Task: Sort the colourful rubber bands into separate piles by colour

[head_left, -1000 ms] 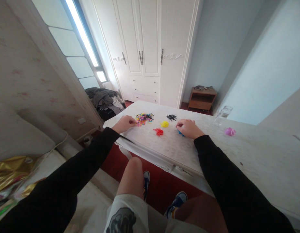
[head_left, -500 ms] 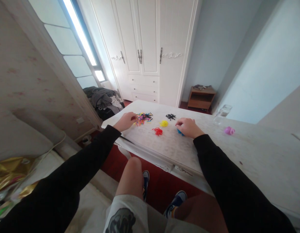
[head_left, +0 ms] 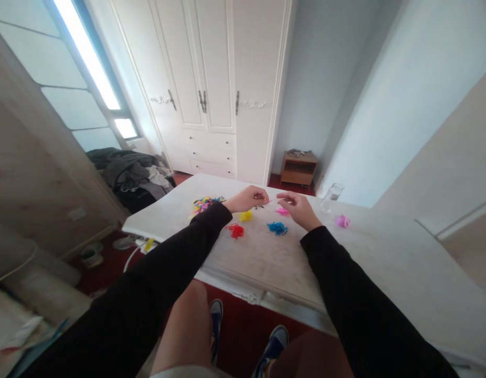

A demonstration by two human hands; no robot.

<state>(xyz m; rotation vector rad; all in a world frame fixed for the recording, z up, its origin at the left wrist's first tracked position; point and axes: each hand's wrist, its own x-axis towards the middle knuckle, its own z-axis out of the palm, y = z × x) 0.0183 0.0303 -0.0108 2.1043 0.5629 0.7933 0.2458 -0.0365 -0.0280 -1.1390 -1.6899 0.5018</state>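
My left hand is over the far middle of the white table, its fingertips pinched on a thin pink strip. Facing it, my right hand has its fingers partly stretched and apart, above a small pink pile. Around the hands lie sorted piles of thin strips: yellow, red and blue. The black pile is mostly hidden by my left hand. A mixed multicoloured heap lies left of my left wrist, partly covered by the sleeve.
To the right stand a clear glass and a purple-pink object. Beyond the table are a white wardrobe and a small wooden cabinet. Dark clothes are heaped at the left.
My left hand has moved right from the mixed heap to the middle. My right hand has shifted off the blue pile, uncovering it and a pink pile. The view has turned right.
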